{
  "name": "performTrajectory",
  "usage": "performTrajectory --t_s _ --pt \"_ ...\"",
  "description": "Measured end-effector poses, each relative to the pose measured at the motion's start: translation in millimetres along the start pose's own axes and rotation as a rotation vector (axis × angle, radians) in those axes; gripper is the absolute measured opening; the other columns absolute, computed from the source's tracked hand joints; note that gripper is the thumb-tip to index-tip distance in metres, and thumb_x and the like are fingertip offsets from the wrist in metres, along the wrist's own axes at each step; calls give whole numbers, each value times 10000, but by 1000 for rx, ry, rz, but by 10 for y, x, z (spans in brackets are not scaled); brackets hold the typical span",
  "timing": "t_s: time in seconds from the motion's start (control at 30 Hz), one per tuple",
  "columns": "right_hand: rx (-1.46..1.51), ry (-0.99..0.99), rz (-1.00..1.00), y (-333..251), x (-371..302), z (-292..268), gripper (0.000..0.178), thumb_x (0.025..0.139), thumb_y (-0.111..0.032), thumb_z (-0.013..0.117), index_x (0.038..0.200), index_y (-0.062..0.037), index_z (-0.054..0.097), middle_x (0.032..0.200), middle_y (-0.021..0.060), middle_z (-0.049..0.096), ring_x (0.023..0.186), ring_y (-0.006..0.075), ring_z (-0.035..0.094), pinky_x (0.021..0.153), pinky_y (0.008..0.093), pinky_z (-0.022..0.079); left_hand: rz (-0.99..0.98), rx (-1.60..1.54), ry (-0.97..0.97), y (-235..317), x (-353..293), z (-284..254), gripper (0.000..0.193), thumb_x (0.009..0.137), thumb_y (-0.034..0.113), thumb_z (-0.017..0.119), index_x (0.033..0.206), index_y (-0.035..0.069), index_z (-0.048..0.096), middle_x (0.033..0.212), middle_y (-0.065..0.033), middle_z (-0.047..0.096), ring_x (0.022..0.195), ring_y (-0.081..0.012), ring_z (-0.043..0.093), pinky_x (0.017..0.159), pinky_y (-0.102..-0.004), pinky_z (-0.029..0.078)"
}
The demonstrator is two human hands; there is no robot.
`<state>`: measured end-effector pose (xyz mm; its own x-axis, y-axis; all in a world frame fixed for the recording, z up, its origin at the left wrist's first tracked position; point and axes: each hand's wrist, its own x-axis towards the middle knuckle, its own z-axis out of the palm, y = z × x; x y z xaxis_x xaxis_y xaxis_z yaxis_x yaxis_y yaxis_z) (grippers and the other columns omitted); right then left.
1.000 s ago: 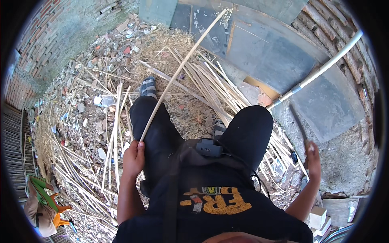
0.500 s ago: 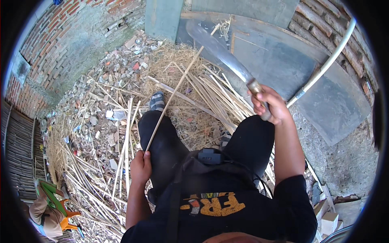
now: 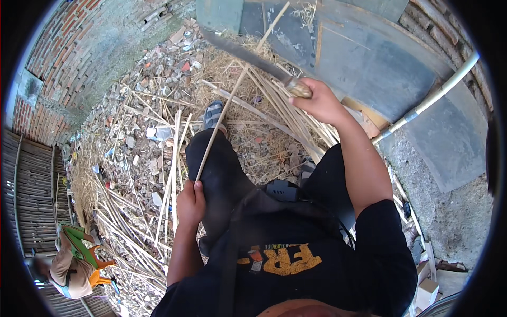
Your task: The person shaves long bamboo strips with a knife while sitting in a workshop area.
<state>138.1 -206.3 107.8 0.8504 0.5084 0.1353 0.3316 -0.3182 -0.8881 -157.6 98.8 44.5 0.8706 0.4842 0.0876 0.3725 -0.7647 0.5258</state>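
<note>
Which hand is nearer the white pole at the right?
Right. The right hand, with the machete, is left of the pole; the left hand, with the stick, is much farther left, by the left thigh.

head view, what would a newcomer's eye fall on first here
Probably the long knife in the right hand, its blade angled across the upper middle. Next comes the thin stick in the left hand, slanting up from left of centre. Pale strips lie strewn over the rubble on both sides.
</note>
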Motion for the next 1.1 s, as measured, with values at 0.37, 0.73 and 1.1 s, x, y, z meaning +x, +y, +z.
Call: performTrajectory --t_s 0.37,0.73,1.1 --pt "-646 -116 -398 2 -94 462 259 767 -200 731 1005 -140 648 844 96 701 805 334 688 691 459 532 24 -54 20 3 -149 -19 319 1046 285 530 883 14 573 653 -197 607 604 -401 613 577 -476 458" --pt "-720 -281 -232 -40 -87 482 223 775 -192 706 972 -107 644 810 161 679 796 388 671 706 498 522 -24 -62 2 -182 -402 24 343 1059 307 488 910 15 588 640 -180 594 585 -379 603 554 -454 444" --pt "-649 -84 -147 255 38 300 228 795 -203 711 990 -90 675 777 158 678 776 377 678 693 486 535 46 -71 -72 -205 -251 -21 364 1071 318 464 891 14 551 628 -212 577 591 -414 600 551 -472 435"
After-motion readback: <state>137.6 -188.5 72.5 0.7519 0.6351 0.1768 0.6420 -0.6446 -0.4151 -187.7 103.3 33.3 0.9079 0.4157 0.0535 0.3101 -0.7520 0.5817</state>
